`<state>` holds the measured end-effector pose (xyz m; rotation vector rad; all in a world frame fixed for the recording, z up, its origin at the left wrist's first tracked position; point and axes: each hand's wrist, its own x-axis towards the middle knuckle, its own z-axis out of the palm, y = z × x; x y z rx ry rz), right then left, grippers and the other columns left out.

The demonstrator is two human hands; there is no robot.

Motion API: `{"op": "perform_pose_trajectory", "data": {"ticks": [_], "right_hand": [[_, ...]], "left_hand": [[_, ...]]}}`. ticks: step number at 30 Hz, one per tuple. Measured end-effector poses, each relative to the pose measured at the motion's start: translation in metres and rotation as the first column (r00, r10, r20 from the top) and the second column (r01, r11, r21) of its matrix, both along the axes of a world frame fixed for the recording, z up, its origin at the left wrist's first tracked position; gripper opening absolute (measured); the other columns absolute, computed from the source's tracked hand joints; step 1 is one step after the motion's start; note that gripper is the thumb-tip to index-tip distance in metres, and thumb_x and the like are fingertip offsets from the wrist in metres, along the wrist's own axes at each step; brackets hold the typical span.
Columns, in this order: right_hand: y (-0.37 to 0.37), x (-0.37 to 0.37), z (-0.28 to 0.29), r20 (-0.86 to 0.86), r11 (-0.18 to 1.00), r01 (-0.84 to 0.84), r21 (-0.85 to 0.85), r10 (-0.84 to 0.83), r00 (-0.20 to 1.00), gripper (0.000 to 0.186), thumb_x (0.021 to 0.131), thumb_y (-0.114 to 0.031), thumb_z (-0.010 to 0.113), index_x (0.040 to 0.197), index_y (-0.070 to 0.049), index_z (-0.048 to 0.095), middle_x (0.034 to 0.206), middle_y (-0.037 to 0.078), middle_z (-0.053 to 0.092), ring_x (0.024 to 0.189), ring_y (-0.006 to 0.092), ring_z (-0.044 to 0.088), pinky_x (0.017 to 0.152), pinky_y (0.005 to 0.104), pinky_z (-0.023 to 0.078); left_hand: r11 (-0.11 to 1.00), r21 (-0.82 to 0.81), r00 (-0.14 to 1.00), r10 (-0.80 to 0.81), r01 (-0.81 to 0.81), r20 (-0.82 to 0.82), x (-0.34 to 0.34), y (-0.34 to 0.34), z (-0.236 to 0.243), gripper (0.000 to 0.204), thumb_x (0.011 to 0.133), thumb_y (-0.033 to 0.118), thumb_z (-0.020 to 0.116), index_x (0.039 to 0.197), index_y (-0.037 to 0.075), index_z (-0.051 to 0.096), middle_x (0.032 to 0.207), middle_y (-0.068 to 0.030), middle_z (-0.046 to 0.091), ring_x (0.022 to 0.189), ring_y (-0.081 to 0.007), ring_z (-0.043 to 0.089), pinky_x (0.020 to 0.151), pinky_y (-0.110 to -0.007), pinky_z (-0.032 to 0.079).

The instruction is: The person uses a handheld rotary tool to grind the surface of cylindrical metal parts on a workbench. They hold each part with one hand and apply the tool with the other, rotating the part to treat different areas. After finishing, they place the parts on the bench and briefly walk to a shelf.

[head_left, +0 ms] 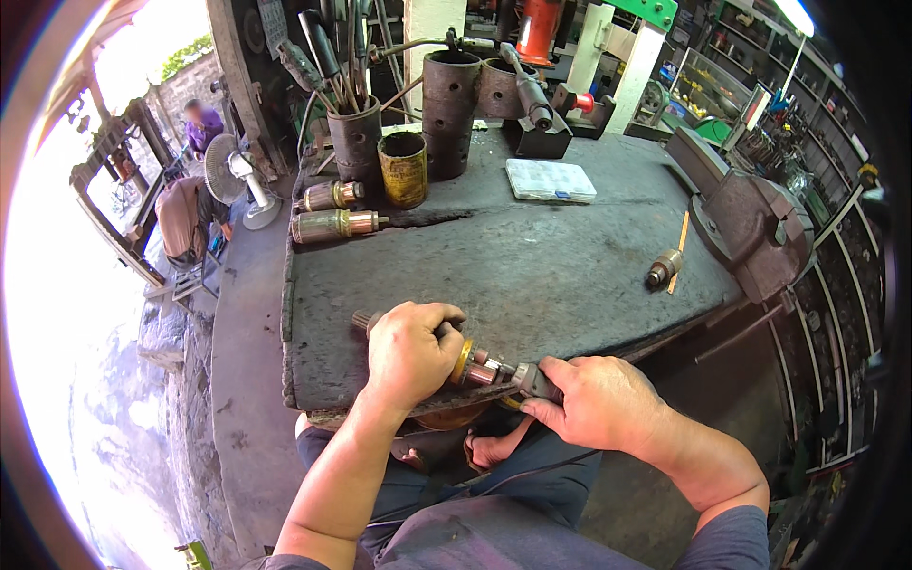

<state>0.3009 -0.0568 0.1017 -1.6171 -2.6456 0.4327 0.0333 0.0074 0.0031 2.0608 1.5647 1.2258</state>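
My left hand (413, 347) is wrapped round a motor armature (483, 370) near the bench's front edge. A toothed shaft end sticks out to its left, and a yellow band and copper-coloured end show to its right. My right hand (606, 399) grips a grey, corded rotary tool (534, 382) between thumb and fingers. The tool's thin tip points left at the armature's copper end; whether it touches cannot be made out. Two more armatures, one upper (330, 196) and one lower (334, 225), lie at the back left of the workbench (532, 256).
Metal cylinders (449, 114) with tools stand at the back beside a yellow can (403, 171). A clear plastic case (549, 180) lies nearby. A small metal part (665, 269) and a heavy vise (760, 233) are at right. A fan (233, 171) and two people are beyond left.
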Motion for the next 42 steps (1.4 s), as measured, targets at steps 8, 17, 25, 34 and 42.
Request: {"op": "perform_pose_trajectory", "data": {"ticks": [8,17,25,34,42], "right_hand": [[0.004,0.001,0.002,-0.021,0.999,0.003,-0.036,-0.003,1.000,0.055,0.110,-0.056,0.076,0.113,-0.001,0.074,0.089,0.026,0.081,0.087,0.0505,0.082,0.078,0.0605,0.066],[0.005,0.001,0.005,-0.009,0.995,0.015,-0.095,-0.016,1.000,0.055,0.110,-0.056,0.075,0.113,-0.001,0.075,0.090,0.026,0.082,0.091,0.0511,0.082,0.081,0.0610,0.066],[0.003,0.002,0.008,0.015,0.996,0.022,-0.089,-0.021,1.000,0.056,0.111,-0.057,0.074,0.114,-0.001,0.075,0.089,0.025,0.081,0.089,0.0500,0.082,0.080,0.0605,0.066],[-0.005,0.006,0.015,0.041,0.986,0.023,-0.166,-0.016,0.999,0.055,0.111,-0.056,0.074,0.117,-0.002,0.075,0.092,0.024,0.083,0.089,0.0499,0.082,0.080,0.0604,0.067],[-0.004,0.008,0.017,0.016,0.988,0.025,-0.149,-0.023,1.000,0.052,0.110,-0.054,0.076,0.113,-0.002,0.076,0.090,0.025,0.082,0.088,0.0510,0.082,0.079,0.0601,0.066]], "left_hand": [[0.987,0.142,0.996,-0.070,0.078,-0.063,-0.009,-0.012,0.001,0.024,0.090,0.003,0.069,0.108,0.005,0.085,0.100,-0.0138,0.084,0.098,-0.0389,0.079,0.094,-0.050,0.062],[0.987,0.141,0.996,-0.065,0.073,-0.062,-0.007,-0.011,0.000,0.023,0.089,0.002,0.069,0.105,0.004,0.085,0.098,-0.0144,0.083,0.096,-0.0390,0.078,0.094,-0.051,0.062],[0.990,0.122,0.996,-0.057,0.065,-0.068,-0.006,-0.010,0.002,0.020,0.091,0.003,0.070,0.103,0.005,0.086,0.097,-0.0140,0.084,0.096,-0.0386,0.079,0.094,-0.050,0.062],[0.995,0.085,0.996,-0.049,0.055,-0.072,-0.004,-0.007,0.002,0.019,0.091,0.005,0.071,0.102,0.005,0.086,0.097,-0.0138,0.084,0.095,-0.0384,0.079,0.092,-0.051,0.063],[0.991,0.119,0.997,-0.054,0.060,-0.055,-0.006,-0.009,0.000,0.019,0.090,0.004,0.071,0.101,0.005,0.086,0.095,-0.0141,0.083,0.094,-0.0389,0.078,0.091,-0.051,0.063]]}}
